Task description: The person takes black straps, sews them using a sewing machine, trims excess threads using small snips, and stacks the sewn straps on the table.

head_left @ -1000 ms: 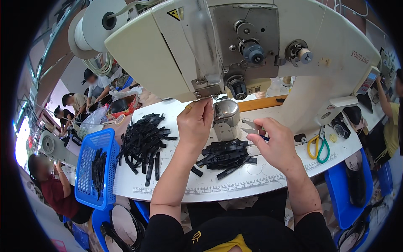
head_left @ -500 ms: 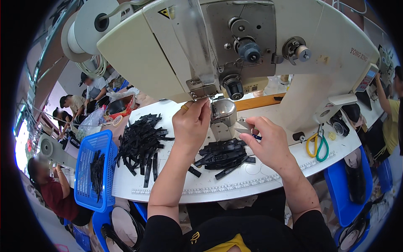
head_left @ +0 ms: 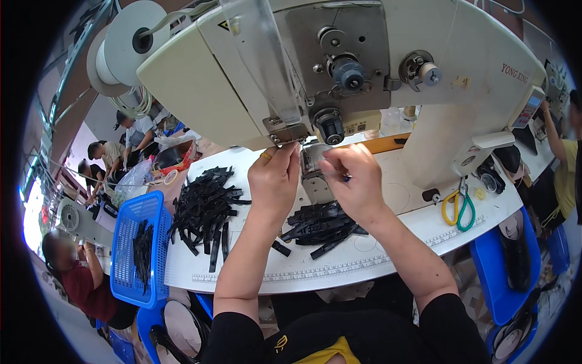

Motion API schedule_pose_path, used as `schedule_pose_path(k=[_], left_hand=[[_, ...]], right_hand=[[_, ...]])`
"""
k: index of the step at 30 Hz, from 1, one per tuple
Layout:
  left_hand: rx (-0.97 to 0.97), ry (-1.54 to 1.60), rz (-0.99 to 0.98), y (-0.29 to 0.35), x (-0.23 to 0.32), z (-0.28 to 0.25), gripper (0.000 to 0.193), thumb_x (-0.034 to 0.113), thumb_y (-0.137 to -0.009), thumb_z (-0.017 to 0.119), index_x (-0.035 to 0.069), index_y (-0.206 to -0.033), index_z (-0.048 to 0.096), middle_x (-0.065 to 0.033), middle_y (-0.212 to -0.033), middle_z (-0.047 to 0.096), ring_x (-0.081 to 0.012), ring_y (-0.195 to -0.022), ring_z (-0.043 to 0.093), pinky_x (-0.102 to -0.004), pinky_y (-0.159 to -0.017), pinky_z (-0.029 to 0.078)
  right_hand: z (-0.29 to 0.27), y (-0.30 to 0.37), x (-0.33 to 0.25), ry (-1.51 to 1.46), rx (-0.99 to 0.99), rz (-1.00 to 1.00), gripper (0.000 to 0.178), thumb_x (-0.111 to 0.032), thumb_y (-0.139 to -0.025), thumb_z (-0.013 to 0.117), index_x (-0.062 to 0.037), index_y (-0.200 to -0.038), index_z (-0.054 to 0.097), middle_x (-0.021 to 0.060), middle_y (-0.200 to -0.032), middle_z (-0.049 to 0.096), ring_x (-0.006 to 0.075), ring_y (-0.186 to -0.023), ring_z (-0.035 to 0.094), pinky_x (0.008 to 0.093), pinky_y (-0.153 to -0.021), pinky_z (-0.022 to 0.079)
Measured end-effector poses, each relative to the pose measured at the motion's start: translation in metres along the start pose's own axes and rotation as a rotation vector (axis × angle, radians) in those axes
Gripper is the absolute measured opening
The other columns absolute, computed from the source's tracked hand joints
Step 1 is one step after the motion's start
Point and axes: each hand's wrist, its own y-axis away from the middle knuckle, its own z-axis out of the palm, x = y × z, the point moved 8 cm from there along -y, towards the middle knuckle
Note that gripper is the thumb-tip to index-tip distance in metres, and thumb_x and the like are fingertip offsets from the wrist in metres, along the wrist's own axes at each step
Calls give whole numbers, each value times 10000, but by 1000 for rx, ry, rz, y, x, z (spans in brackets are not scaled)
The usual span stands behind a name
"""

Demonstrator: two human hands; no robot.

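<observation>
My left hand (head_left: 273, 179), with a ring on one finger, is raised below the head of a white sewing machine (head_left: 200, 79). Its fingertips are pinched together beside the needle area; whatever they hold is hidden. Close by on the right, my right hand (head_left: 356, 185) is closed with curled fingers around a small metal tool, of which a dark blue bit (head_left: 347, 178) shows. Its fingertips reach the rounded metal housing (head_left: 313, 159) under the needle. Short black strips (head_left: 318, 224) lie in a pile below my hands, and a larger pile of strips (head_left: 203, 203) lies left of my left wrist.
A blue basket (head_left: 160, 242) holding black strips stands at the table's left edge. Scissors (head_left: 464, 206) with yellow and green handles lie at right. A ruler tape (head_left: 291, 275) runs along the front edge of the table. A blue bin (head_left: 485, 279) sits lower right. Other people work at far left and right.
My right hand has moved left and up to the needle area, beside my left hand, and its fingers have curled in. The left hand stays pinched at about the same spot.
</observation>
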Motion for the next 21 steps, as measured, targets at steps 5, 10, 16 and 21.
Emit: schedule_pose_path(k=[5, 10, 16, 21], left_hand=[[-29, -23, -69, -4, 9, 0, 138, -48, -752, 620, -12, -882, 646, -120, -709, 603, -223, -571, 585, -294, -532, 466], [9, -17, 11, -3, 16, -2, 169, -27, -756, 612, -4, -921, 638, -133, -785, 618, -272, -626, 608, -342, -547, 496], [51, 110, -73, 3, 17, -16, 210, -46, -726, 612, 7, -928, 636, -124, -922, 618, -263, -737, 592, -322, -621, 484], [3, -11, 220, 19, 53, -23, 293, -59, -676, 617, 55, -944, 648, -64, -1032, 622, -256, -871, 510, -324, -746, 444]], right_hand=[[3, -9, -15, 93, 297, -188, 146, -27, -636, 682, -54, -767, 623, 37, -641, 602, 226, -657, 529, 331, -648, 382], [5, -12, -19, 95, 335, -202, 139, 2, -600, 657, -55, -714, 603, 40, -629, 600, 237, -604, 534, 329, -630, 369], [-5, -6, -28, -24, 300, -206, 148, 20, -606, 634, -37, -731, 582, 51, -596, 544, 226, -574, 511, 328, -572, 385], [-10, 17, -31, -301, 157, -76, 105, 59, -700, 620, -3, -758, 558, 31, -666, 471, 88, -544, 457, 218, -473, 365]])
